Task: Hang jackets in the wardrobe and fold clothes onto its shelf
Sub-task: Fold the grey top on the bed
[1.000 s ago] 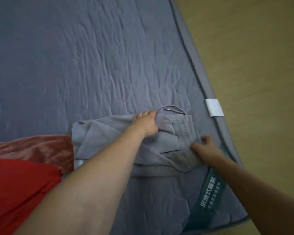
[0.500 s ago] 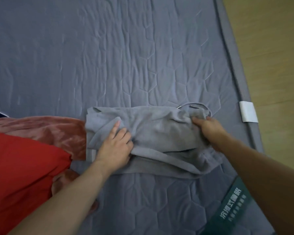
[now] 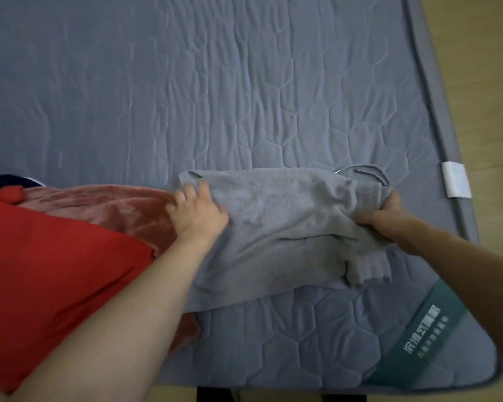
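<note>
Pretty much the whole shot is a bed (image 3: 244,97) with a grey-blue quilted cover stitched in hexagons, a bit wrinkly. There's a white tag (image 3: 455,179) on its right edge and a green label (image 3: 421,335) with white lettering near the bottom corner. Pale wood-look floor (image 3: 482,82) runs along the right side, light's soft and even.

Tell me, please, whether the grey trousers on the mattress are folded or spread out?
Folded: the grey trousers lie doubled into a compact bundle, layered edges showing, gripped by left hand and right hand.

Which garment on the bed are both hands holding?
The grey sweatpants, drawstring at the right end; the red garment and rust velvet one lie untouched leftward.
</note>
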Demonstrator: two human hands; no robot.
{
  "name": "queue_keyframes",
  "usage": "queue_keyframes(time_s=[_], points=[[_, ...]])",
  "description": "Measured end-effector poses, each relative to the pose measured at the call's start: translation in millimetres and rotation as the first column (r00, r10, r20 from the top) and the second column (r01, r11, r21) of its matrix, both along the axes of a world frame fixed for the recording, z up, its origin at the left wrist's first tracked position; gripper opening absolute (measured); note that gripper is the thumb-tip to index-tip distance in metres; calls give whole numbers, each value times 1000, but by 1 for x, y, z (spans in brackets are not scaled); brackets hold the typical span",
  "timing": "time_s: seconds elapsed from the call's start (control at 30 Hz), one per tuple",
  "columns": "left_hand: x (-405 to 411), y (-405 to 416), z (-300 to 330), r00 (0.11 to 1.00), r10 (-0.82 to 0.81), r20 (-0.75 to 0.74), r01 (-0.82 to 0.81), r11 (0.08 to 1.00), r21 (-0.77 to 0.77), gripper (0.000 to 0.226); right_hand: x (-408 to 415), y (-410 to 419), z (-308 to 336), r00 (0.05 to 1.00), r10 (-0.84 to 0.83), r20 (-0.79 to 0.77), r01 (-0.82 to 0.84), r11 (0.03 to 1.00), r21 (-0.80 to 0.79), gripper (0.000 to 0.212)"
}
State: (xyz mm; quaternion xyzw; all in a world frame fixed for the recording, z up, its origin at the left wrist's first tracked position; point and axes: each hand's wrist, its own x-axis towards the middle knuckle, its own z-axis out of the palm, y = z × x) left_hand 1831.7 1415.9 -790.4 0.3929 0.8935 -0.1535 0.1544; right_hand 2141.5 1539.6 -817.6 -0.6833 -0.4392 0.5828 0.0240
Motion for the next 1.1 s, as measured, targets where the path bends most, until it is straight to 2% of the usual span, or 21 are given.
queue_keyframes(time_s=[0.07,0.13,0.23,0.3,0.4,0.47,0.5,0.57,0.6,0.63,0.7,0.73,0.8,0.83,0.87,0.9,0.93,0.97,1.03,1.07,1.1], points=[[-18,9,-8,979,175,103,-173,984,-31,64,0,-5,7,984,157,86,-157,988,-2,85],[-33,16,-20,947,264,183,-257,965,-58,50,4,9,15,970,152,191,-177,976,123,85],[-49,26,-21,1000,-9,12,9,1000,12,34,8,16,17,902,107,418,-229,939,255,84],[-57,39,-17,991,-122,-53,129,977,169,30,5,-5,9,864,116,490,-245,947,206,82],[-66,53,-17,994,-70,80,47,966,256,28,3,-42,-7,873,-15,488,-42,994,104,74],[-73,55,-23,970,-1,242,-49,978,203,19,3,-52,-12,846,-74,528,23,994,104,73],[-76,56,-24,964,0,265,-66,969,238,13,1,-54,-12,814,-75,576,14,994,109,73],[-80,58,-26,972,-3,237,-97,908,408,14,-6,-57,-9,728,-3,685,-164,970,178,73],[-81,59,-26,969,49,242,-157,879,451,21,-11,-61,-9,706,41,707,-313,914,260,75],[-81,59,-28,951,140,276,-249,877,410,34,-18,-70,-9,703,111,703,-462,822,333,76],[-75,55,-36,881,311,357,-384,910,154,60,-37,-93,-7,658,364,659,-695,630,346,79],[-73,52,-39,854,328,405,-384,921,63,57,-46,-106,-8,603,498,624,-771,563,296,80],[-72,49,-44,819,293,493,-396,911,117,37,-53,-125,-16,565,602,565,-803,559,207,81],[-74,49,-42,833,284,474,-402,900,167,32,-53,-127,-19,616,567,547,-752,629,196,82],[-77,50,-40,886,278,371,-370,907,203,31,-51,-125,-19,691,485,536,-666,715,212,82],[-79,51,-38,950,254,181,-289,934,211,32,-48,-120,-17,769,357,529,-552,789,270,81],[-75,55,-35,981,192,-11,-186,961,204,36,-45,-114,-14,835,193,516,-416,835,360,81],[-64,60,-32,988,93,-127,-67,977,201,42,-41,-107,-10,869,16,494,-264,860,436,79],[-24,83,-28,976,-200,-88,216,943,255,47,-26,-96,-5,820,-311,481,52,877,478,73],[4,99,-28,926,-377,11,356,885,301,47,-18,-91,-4,773,-406,486,190,881,434,74],[33,116,-30,843,-513,163,435,828,354,47,-10,-89,-4,757,-420,501,264,898,353,79]])
